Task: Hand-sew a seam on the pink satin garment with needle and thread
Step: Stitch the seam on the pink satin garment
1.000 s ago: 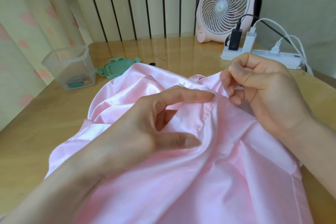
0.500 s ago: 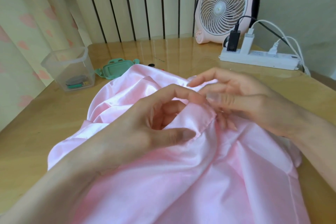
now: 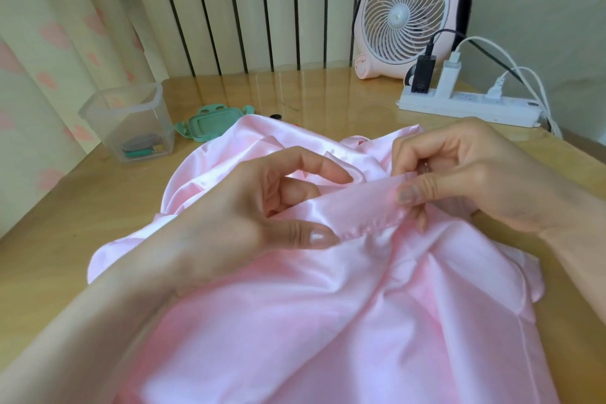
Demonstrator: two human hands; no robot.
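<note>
The work looks to be mid-seam: the pink satin garment (image 3: 328, 321) lies heaped on the table (image 3: 59, 233), and a folded band of it is lifted and stretched between the two hands. The left hand (image 3: 242, 207) pinches the band between thumb and curled fingers, the forefinger reaching over the top. The right hand (image 3: 475, 180) pinches the band's other end, thumb on the near face and fingers curled behind. Along the band's lower edge a puckered line (image 3: 367, 228) runs between the two thumbs, which I take for stitches already laid. The next move, as I judge it, calls for the right hand to set the needle's point into the fold just past the last stitch, while the left holds the slippery cloth taut and its layers even. The needle itself is hard to make out: a small dark glint between the right hand's fingers may be it, and no thread shows. The frame's lower edge cuts off the garment's near part
</note>
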